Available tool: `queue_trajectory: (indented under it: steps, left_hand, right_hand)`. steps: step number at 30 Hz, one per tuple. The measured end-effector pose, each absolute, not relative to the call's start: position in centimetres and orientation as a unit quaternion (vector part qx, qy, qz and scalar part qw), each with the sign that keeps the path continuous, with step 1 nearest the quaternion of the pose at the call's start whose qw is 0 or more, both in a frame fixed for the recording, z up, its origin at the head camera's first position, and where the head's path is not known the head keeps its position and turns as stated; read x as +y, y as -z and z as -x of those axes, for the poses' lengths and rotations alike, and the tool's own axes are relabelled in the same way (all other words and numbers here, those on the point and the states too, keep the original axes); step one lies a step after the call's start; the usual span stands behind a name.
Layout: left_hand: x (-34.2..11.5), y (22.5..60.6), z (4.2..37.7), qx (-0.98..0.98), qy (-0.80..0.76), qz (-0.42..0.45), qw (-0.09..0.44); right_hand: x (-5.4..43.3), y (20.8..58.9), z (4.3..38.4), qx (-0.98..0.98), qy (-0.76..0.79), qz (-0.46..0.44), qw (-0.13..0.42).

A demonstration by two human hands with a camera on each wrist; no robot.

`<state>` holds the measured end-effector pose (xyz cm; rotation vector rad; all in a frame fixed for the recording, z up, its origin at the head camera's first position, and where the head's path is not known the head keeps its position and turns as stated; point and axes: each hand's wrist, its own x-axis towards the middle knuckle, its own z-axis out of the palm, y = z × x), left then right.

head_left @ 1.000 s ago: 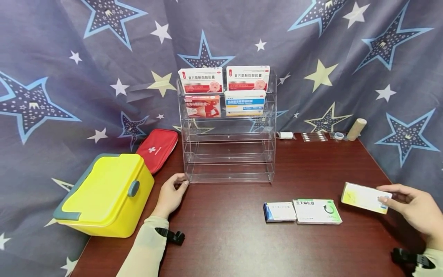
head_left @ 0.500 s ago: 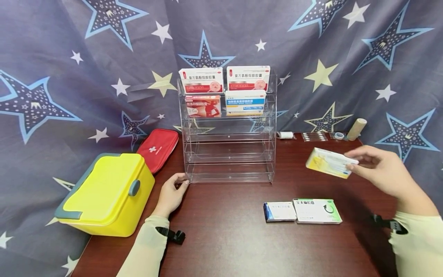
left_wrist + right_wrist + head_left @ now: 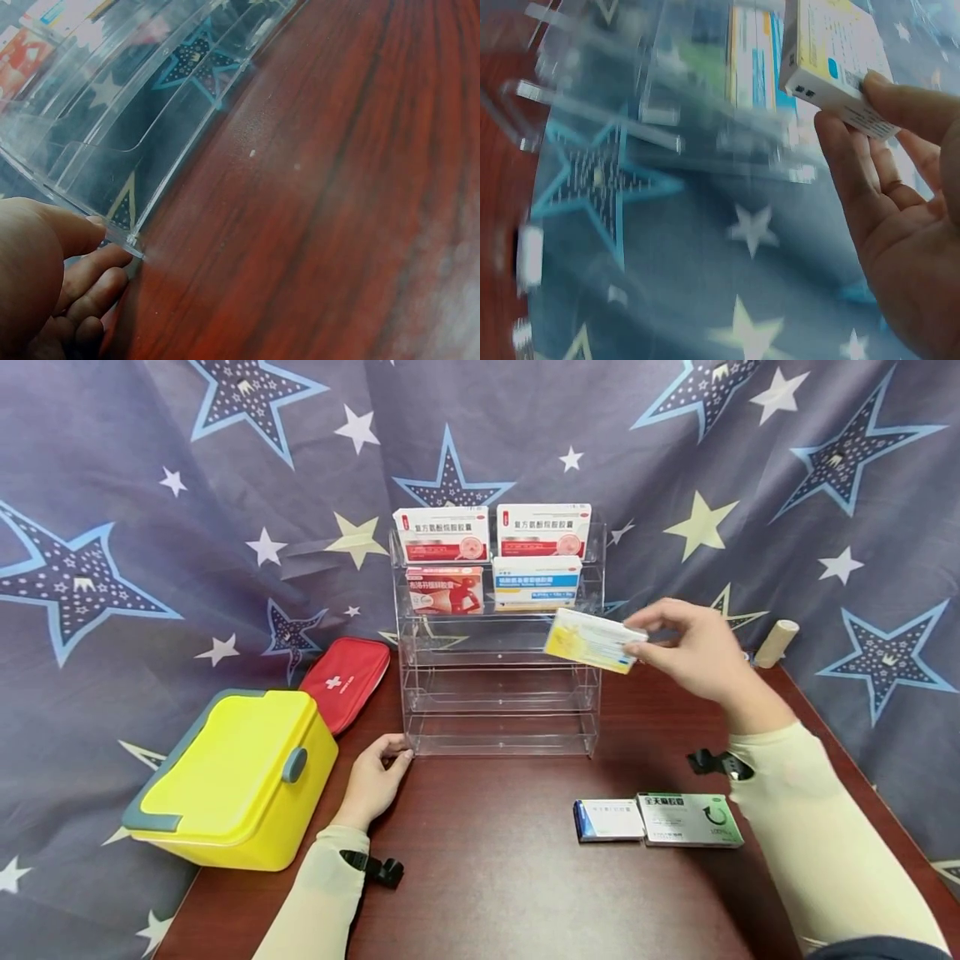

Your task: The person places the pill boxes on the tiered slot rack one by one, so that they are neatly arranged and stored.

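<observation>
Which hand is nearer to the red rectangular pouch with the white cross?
Left. The left hand is in front of the red pouch, slightly right; the right hand is much farther to its right.

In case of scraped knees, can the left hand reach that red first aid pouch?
Probably yes: the red first aid pouch lies just beyond the left hand, nothing between, but that hand must let go of the clear rack.

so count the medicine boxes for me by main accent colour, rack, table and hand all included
Red boxes, all on the rack: 3
Blue boxes, one racked, one on the table: 2
Green box, on the table: 1
Yellow box, in the right hand: 1
Total: 7
</observation>
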<state>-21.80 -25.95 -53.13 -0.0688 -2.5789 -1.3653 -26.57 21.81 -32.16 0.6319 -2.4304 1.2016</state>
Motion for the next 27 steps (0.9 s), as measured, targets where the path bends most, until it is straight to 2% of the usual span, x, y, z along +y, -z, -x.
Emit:
queue_trajectory:
  steps: [15,23,27]
  left_hand:
    - [-25.8,53.0,21.7,-0.877,0.467,0.025,0.112]
    - [-25.9,53.0,21.7,-0.878,0.465,0.024,0.109]
    - [-25.9,52.9,21.7,-0.878,0.466,0.022,0.107]
  right_hand:
    - [8.9,32.8,32.3,-0.853,-0.437,-0.235,0.160]
    - [4.6,34.6,33.9,-0.853,-0.437,-0.230,0.169]
    - [3.3,35.5,34.3,-0.853,-0.444,-0.230,0.151]
